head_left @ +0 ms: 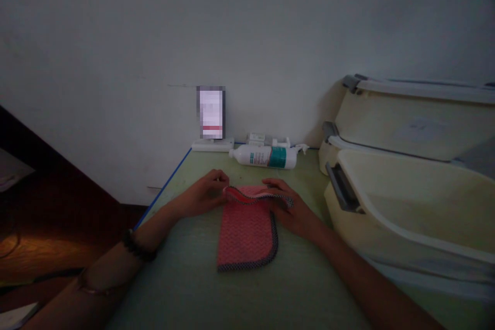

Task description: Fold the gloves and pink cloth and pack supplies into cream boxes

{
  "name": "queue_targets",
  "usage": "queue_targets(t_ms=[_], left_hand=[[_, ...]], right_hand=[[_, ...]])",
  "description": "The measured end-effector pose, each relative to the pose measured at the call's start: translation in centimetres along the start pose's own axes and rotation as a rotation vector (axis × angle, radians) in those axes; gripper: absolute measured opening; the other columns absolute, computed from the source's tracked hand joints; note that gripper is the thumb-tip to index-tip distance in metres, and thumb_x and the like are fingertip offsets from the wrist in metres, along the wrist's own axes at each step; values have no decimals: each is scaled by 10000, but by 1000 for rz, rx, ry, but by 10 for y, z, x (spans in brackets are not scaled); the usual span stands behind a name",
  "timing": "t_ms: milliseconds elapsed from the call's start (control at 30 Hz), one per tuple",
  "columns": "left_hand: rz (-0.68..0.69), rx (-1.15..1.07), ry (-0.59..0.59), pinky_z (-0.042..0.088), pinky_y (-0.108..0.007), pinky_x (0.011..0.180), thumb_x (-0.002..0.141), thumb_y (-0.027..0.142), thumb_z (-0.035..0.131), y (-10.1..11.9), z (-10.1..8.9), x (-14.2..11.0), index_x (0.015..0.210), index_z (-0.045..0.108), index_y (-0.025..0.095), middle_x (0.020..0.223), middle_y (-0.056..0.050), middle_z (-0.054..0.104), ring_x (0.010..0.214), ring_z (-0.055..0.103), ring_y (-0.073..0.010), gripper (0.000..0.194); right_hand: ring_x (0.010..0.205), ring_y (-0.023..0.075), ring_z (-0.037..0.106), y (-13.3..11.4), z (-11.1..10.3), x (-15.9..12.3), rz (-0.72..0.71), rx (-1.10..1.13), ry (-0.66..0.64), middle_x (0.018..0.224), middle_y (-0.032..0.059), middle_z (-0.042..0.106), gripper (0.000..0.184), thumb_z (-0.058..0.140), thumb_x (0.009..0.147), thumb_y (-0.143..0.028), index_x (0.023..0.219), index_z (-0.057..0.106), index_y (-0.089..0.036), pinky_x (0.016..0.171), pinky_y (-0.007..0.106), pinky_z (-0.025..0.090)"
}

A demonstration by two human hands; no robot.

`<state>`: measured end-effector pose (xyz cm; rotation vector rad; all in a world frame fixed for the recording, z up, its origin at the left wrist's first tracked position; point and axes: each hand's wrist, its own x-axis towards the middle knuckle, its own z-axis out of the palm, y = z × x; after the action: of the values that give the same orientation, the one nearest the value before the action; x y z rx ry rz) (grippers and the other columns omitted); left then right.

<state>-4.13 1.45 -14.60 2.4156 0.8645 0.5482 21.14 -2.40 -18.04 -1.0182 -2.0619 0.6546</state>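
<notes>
A: What was around the pink cloth [247, 237]?
B: Cloth was on the green bench [185, 278]. All places are relative to it. Past its far edge, with a gap: white bottle [263, 157] on its side, green label, cap end left. Behind that, farther from the cloth: small white box [257, 137]. A white trigger-like piece [301, 148] showed beyond the cloth to the right; couldn't tell what it belonged to.
A: Left and right of it?
B: Far left of cloth: screen [211, 113], picture blurred out, above a white base [212, 145]. Right of cloth: front bin [348, 227], cream with a grey handle, rear bin [410, 124] past it. Front bin sat closest to the right forearm, so that side was tighter.
A: Arm pose?
B: Both forearms came in from the near side, angled inward to the cloth. Black bead bracelet [138, 247] on the left one, nearer than the cloth's far edge.
A: Grip?
B: Left hand [204, 193]: thumb and fingers pinched the cloth's raised far-left corner. Right hand [290, 211] was at the far-right part, fingers spread, thumb under the raised flap. It touched cloth; couldn't tell if that grip was closed, flap hid part.
A: And the cloth itself?
B: Between both hands. Far edge lifted and wavy, near part flat, dark checked trim along the near and right edges.
</notes>
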Motion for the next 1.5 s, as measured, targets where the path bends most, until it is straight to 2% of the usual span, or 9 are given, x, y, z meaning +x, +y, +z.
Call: queue_targets(t_ms=[133, 267, 433, 600, 733, 867, 1033, 1333, 1500], left_hand=[[18, -4, -87, 411, -310, 813, 712, 291, 644, 1, 3, 0, 976, 586, 186, 906, -43, 537, 888, 493, -180, 291], [17, 79, -127, 403, -321, 832, 761, 258, 589, -5, 6, 3, 1000, 590, 197, 929, -56, 535, 916, 485, -191, 247], [-30, 171, 62, 394, -357, 868, 729, 140, 584, -14, 9, 9, 1041, 566, 188, 1008, -79, 510, 970, 469, -212, 316], [57, 115, 137, 420, -307, 802, 768, 163, 558, -3, 10, 7, 869, 581, 169, 893, -53, 547, 891, 493, -180, 104], [136, 47, 209, 418, -291, 755, 763, 145, 570, 9, 8, 3, 820, 573, 159, 810, -37, 576, 818, 507, -160, 59], [156, -9, 117, 423, -264, 695, 735, 144, 601, 17, 0, -2, 809, 563, 150, 780, -25, 558, 750, 509, -138, 84], [133, -49, -13, 418, -239, 673, 725, 148, 613, 21, -8, -7, 787, 558, 149, 767, -7, 543, 710, 508, -114, 83], [76, -50, -173, 433, -225, 660, 755, 288, 613, 22, -10, -6, 832, 632, 144, 768, -18, 623, 685, 551, -111, 164], [119, -78, -233, 438, -221, 678, 774, 247, 592, 28, -12, -6, 834, 650, 144, 773, -24, 622, 703, 559, -109, 133]], right_hand=[[1168, 201, 395, -3, -1, -2, -10, -116, -109, 1227, 77, 403, 432, 569, 714, -64, 1104, 569, -250, 979, 381, 352], [1168, 201, 383, -1, 2, 2, 23, -200, -123, 1242, 76, 387, 509, 536, 708, -18, 1154, 538, -264, 984, 389, 345], [1182, 215, 361, 3, 11, 11, 84, -284, 38, 1250, 91, 375, 567, 464, 692, 60, 1165, 538, -243, 1001, 413, 324], [1209, 211, 350, -2, 9, 5, 8, -174, 84, 1307, 84, 331, 477, 488, 745, -22, 1160, 525, -255, 1002, 413, 327], [1193, 206, 365, -9, 0, 0, -94, -132, 91, 1279, 74, 367, 425, 493, 777, -71, 1150, 518, -275, 985, 429, 335], [1068, 219, 433, -19, -9, -1, -221, -196, 43, 1104, 87, 465, 386, 580, 736, -118, 1102, 549, -236, 892, 408, 394], [896, 189, 481, -28, -13, 0, -277, -209, -67, 909, 57, 534, 248, 595, 706, -103, 938, 586, -189, 778, 329, 418], [848, 158, 528, -30, -17, 1, -199, -225, -300, 922, 53, 601, 192, 566, 753, -146, 942, 588, -170, 757, 286, 421], [816, 147, 550, -32, -20, 1, -194, -227, -311, 897, 49, 619, 163, 571, 767, -186, 927, 598, -168, 735, 273, 434]])
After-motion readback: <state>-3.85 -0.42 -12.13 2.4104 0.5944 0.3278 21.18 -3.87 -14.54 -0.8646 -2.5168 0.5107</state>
